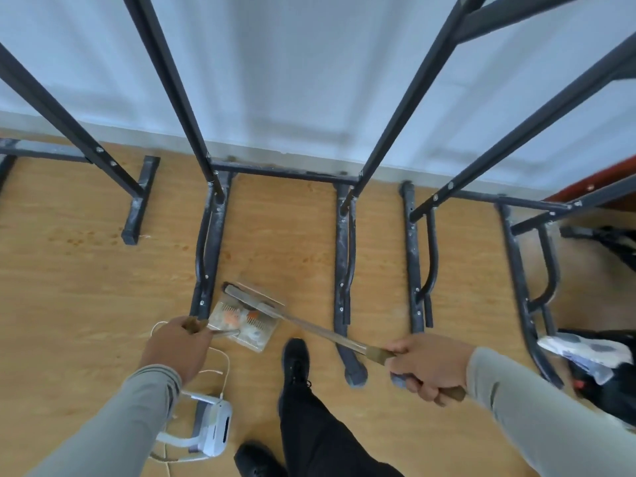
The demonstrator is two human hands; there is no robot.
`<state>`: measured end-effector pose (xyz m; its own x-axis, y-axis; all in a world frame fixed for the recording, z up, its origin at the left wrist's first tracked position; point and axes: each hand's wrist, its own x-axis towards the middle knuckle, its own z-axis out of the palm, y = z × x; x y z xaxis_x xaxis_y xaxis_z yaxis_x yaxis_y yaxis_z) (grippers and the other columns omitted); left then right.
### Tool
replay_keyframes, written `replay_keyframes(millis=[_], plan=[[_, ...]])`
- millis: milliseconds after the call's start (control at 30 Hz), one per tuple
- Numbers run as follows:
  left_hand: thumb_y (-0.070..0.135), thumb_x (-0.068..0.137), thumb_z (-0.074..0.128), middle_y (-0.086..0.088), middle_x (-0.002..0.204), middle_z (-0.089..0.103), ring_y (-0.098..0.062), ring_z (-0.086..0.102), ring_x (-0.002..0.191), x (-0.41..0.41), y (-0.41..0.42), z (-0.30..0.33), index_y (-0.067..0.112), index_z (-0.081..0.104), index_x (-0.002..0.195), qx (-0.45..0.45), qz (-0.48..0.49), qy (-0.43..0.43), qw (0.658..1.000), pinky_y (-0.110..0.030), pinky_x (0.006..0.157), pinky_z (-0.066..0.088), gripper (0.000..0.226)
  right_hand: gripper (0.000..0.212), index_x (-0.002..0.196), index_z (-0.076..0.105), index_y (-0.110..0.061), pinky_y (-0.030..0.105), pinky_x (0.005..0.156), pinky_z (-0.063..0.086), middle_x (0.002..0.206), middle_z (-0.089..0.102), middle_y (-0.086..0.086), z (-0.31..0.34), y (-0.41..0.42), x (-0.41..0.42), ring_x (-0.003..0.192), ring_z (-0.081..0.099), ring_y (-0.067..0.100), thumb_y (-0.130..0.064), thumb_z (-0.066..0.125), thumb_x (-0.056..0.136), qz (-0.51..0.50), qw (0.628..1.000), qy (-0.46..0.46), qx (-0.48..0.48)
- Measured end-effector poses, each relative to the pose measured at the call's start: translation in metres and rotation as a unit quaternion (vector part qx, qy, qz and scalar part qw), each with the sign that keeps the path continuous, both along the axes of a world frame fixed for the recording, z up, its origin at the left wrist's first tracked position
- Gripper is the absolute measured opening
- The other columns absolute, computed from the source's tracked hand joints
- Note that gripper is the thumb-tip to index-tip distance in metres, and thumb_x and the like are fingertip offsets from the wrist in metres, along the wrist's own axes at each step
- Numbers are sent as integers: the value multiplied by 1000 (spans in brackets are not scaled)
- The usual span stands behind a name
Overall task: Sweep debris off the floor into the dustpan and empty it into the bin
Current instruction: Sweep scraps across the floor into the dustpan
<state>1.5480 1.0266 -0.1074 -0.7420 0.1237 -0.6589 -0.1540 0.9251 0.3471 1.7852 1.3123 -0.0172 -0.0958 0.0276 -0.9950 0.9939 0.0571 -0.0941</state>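
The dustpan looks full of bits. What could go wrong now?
1. The dustpan, held by the left hand, holds orange and white debris; tilting it on the way to the bin might spill it.
2. The broom, gripped by the right hand, works between metal table legs and could knock them.
3. A white cable by the black shoe might trip them.

A clear plastic dustpan (245,321) with a long thin handle is set flat on the wood-look floor, between two dark metal frame feet. Small orange and whitish debris (230,317) is seen lying inside it, with comb-like teeth visible along its inner edges. A long-handled broom (311,327) with a slim metal shaft and a narrow dark head is laid slantwise across the dustpan's far edge, its head resting at the pan's mouth.
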Motion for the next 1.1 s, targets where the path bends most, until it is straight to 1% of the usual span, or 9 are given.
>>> replay_keyframes(millis=[67,167,267,400,500,667,767,900,1100], plan=[[31,91,65,-5,78,67,-30,61,73,7,-4,10,20,67,90,2,-29,10,1000,-39,72,49,11,21,88,65,-32,23,43,33,65,49,1,22,-4,17,43,36,13,-27,48,99,-14,999,30,34],[31,92,64,-5,76,67,-33,62,74,20,-15,34,24,60,81,15,-44,17,999,-41,74,50,14,19,95,64,-34,24,45,32,66,46,2,45,-26,43,45,36,14,-26,47,99,-51,995,53,62],[31,92,64,-6,76,66,-34,62,76,32,-34,59,22,60,76,12,-56,29,998,-43,77,50,19,16,96,61,-31,24,45,33,66,46,2,59,-54,69,44,37,14,-25,47,98,-90,988,81,95],[34,93,66,-13,89,68,-36,61,82,47,-58,95,13,66,96,13,-69,56,996,-45,82,50,21,15,101,62,-20,24,45,34,64,46,3,68,-84,102,43,37,15,-23,48,98,-134,977,106,125],[35,91,68,-12,95,70,-35,62,81,60,-76,114,10,68,109,14,-68,68,995,-42,78,48,31,22,115,62,-21,23,42,33,67,45,4,79,-100,128,44,36,13,-21,46,100,-170,971,114,125],[28,93,67,-6,87,73,-32,64,75,98,-87,143,22,63,83,63,-85,61,993,-42,74,50,13,32,129,56,-36,22,42,31,66,49,2,95,-121,188,46,37,11,-24,46,101,-214,961,110,135],[27,92,68,-8,84,72,-33,63,78,121,-89,150,20,63,82,69,-91,66,991,-44,79,51,13,31,127,58,-38,22,43,30,65,49,2,106,-127,226,46,38,12,-24,45,102,-224,959,107,137],[26,92,69,-5,80,73,-30,64,77,151,-94,160,23,64,78,73,-113,59,989,-43,78,51,14,28,116,64,-43,24,44,26,68,50,5,130,-123,290,47,37,13,-24,47,104,-263,953,90,124],[24,90,71,-3,70,73,-28,66,71,201,-95,184,20,73,84,76,-131,51,987,-37,68,50,8,27,120,69,-31,23,40,27,65,51,15,149,-96,378,43,37,18,-17,50,106,-310,941,75,115]])
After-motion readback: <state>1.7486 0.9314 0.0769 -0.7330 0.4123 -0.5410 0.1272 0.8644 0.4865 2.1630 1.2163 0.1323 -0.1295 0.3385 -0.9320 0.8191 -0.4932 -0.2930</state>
